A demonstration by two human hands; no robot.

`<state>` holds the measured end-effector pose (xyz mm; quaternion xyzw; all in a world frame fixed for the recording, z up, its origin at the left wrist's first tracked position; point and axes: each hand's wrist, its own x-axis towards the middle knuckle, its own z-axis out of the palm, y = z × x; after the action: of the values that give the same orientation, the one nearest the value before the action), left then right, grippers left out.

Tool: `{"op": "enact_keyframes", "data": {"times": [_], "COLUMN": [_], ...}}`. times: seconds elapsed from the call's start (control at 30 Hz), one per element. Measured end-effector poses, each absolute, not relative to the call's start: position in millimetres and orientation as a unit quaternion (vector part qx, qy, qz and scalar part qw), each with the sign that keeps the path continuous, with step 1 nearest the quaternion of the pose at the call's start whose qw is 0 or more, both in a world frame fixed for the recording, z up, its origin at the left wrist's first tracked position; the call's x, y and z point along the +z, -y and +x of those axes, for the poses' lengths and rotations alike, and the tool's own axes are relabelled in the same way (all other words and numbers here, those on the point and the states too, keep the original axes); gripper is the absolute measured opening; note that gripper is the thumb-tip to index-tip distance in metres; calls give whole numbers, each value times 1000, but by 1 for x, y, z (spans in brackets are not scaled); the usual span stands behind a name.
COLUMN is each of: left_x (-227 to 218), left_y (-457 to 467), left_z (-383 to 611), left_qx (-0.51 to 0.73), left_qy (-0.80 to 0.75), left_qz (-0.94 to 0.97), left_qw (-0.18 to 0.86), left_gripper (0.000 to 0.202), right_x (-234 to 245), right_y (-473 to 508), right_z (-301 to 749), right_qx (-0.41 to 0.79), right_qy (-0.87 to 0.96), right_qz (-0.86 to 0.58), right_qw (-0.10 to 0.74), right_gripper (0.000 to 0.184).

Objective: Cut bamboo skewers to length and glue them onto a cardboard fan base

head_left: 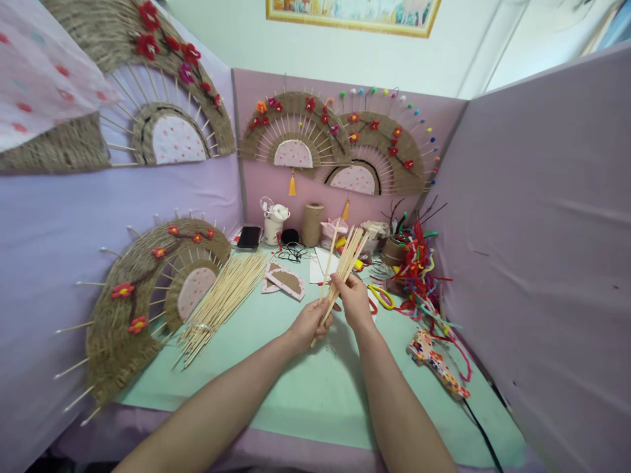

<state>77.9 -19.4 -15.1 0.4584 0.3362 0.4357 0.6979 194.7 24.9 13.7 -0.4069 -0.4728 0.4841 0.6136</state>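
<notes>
Over the middle of the green tabletop, my left hand (309,323) is closed around the lower part of a small bundle of thin wooden sticks (351,253). My right hand (351,295) grips the same bundle higher up, from the right side. The sticks lean up and to the right, and one stands slightly apart on the left. A large pile of similar wooden sticks (224,299) lies to the left of my hands. Behind them lie pieces of cardboard edged with dotted cloth (286,281).
Twine fans with red flowers lean at the left (113,328) and hang on the back panel (300,108). A twine spool (312,225), a white cup (275,226) and a phone (248,237) stand behind. Scissors (382,297), pipe cleaners (419,263) and a patterned glue gun (436,361) lie right.
</notes>
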Motion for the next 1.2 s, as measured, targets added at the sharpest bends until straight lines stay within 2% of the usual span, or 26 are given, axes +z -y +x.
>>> {"op": "enact_keyframes", "data": {"times": [0.2, 0.93, 1.2], "left_x": [-16, -11, -11], "left_y": [19, 18, 18], "left_z": [83, 80, 83], "left_qx": [494, 496, 513], "left_qy": [-361, -373, -386], "left_qz": [466, 462, 462], "left_qw": [640, 634, 611], "left_gripper": [54, 53, 52], "right_x": [16, 16, 8], "right_y": [-22, -23, -28], "right_z": [192, 190, 193], "right_qx": [501, 511, 473], "right_qy": [465, 442, 458], "right_qz": [-405, -401, -420], "right_qw": [608, 618, 625], "right_gripper": [35, 33, 32]}}
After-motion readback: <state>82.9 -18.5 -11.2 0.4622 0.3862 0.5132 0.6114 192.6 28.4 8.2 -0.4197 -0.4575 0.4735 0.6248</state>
